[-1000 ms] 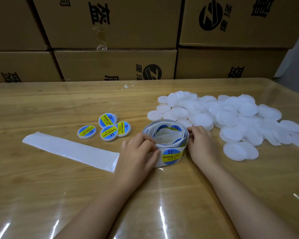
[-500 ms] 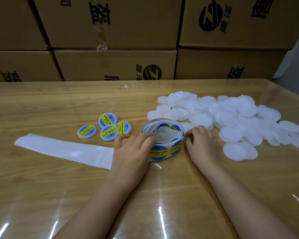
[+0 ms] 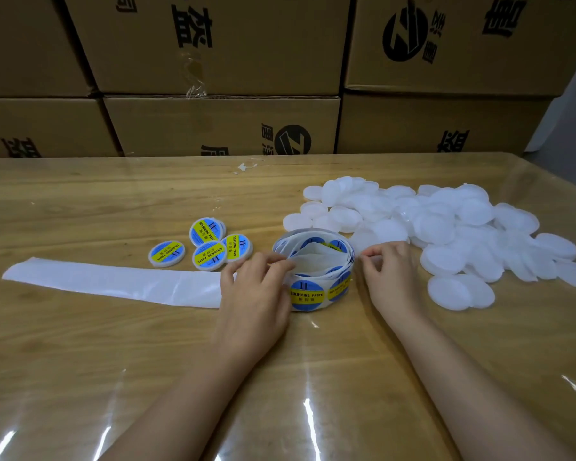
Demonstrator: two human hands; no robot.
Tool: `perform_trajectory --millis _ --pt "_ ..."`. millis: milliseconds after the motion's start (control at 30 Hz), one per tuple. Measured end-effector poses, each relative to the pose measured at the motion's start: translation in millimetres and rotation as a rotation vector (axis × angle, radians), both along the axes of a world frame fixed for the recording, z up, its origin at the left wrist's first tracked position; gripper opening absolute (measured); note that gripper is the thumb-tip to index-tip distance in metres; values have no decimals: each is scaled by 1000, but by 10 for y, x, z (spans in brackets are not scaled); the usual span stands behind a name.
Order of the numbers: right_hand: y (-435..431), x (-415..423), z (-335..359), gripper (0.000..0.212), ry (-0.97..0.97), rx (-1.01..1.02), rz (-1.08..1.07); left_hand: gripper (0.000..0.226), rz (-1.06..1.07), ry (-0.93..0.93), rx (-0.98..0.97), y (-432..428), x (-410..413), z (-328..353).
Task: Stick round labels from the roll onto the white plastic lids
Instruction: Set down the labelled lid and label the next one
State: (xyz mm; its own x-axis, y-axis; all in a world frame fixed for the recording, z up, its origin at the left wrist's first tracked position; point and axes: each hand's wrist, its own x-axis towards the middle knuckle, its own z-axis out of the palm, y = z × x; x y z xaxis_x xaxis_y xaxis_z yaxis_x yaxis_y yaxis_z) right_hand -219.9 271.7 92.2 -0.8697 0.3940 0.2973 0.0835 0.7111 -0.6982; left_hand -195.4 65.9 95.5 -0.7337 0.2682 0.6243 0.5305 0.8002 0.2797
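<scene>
Label roll [image 3: 308,294] in a loose coil between both hands, left hand [image 3: 256,291] curled round its 9 o'clock rim, right hand [image 3: 391,277] pinched at its 3 o'clock rim, on what unclear, white lids [image 3: 446,224] heaped at 2 o'clock, four labelled lids [image 3: 208,256] at 10, backing strip [image 3: 113,281] trailing toward 9, glossy wooden table [image 3: 80,361], cardboard boxes [image 3: 213,128] stacked at 12.

Left hand [image 3: 254,294], right hand [image 3: 392,277], fingers curled.

The table [image 3: 80,361] is covered with clear film [image 3: 313,410]. A label roll [image 3: 308,294], white strip [image 3: 113,281], labelled lids [image 3: 204,231] and plain lids [image 3: 446,227] are laid on it.
</scene>
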Motion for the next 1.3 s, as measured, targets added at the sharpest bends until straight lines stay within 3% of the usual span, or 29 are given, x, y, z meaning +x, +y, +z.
perform_trajectory --millis 233,400,533,700,867,933,1100,1300 --pt "53 -56 -49 11 26 -132 -23 33 -20 -8 22 -11 -19 -5" --pt "4 19 48 18 353 -411 -23 27 -14 28 88 -24 -36 -25" --pt "-245 190 140 8 524 -207 191 32 -38 79 159 -12 -38 -7" --pt "-506 334 162 20 633 336 520 54 -136 181 133 -15 -36 6" --pt "-533 364 153 20 635 315 562 21 -177 224 152 -50 -59 -15" --pt "-487 355 159 17 582 297 493 19 -166 149 210 -64 -68 -23" --pt "-261 285 135 40 251 337 496 16 -86 -25 307 -85 -66 -33" --pt "-198 272 129 55 221 574 619 24 -11 29 281 -69 -73 -36"
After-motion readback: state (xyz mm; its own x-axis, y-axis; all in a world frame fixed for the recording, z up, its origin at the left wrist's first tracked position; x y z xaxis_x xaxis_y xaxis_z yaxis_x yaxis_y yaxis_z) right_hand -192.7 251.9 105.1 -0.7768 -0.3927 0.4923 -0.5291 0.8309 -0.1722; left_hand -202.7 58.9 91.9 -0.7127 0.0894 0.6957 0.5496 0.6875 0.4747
